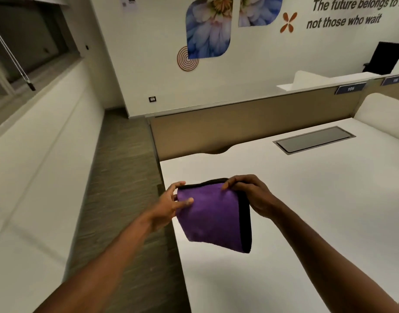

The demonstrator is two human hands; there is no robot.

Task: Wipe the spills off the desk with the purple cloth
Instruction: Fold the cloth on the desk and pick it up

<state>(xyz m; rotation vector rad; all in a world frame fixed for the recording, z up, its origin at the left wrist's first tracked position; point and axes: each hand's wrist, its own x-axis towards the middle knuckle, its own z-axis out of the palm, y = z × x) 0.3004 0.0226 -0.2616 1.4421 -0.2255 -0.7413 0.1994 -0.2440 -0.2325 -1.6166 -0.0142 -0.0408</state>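
Note:
A folded purple cloth (211, 213) with a black trim hangs in the air above the near left corner of the white desk (318, 199). My left hand (171, 203) pinches its upper left corner, thumb on the front face. My right hand (250, 193) grips the upper right corner from above. The cloth's lower edge hangs free above the desk. I cannot make out any spill on the desk surface.
A grey cable hatch (313, 139) is set into the desk at the back. A tan partition (250, 125) runs behind the desk. Left of the desk is a carpeted aisle (124, 188), then a white ledge (36, 177) under a window.

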